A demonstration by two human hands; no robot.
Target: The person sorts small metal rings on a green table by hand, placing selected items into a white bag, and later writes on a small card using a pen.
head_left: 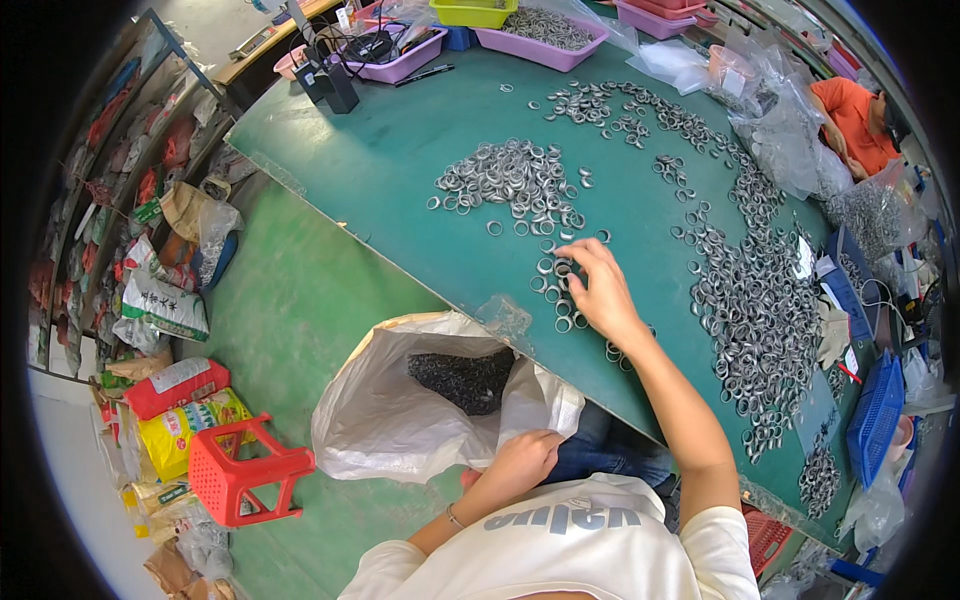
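Observation:
My right hand [600,290] is over the green table, thumb and forefinger apart around a few grey metal rings [545,285] near the table's edge. It seems to touch them; whether it holds one I cannot tell. Just beyond lies a loose heap of similar rings [515,180]. My left hand [522,465] is closed on the near rim of a white woven sack [385,430], which gapes below the table's edge. Inside the sack sits a dark mass of small pieces [460,380], too small to make out singly.
More rings [755,320] spread along the table's right side. Purple trays [540,35] and black devices [335,85] stand at the far edge. A red stool [245,470] and filled bags [165,305] are on the floor at left. Another person [855,125] sits at far right.

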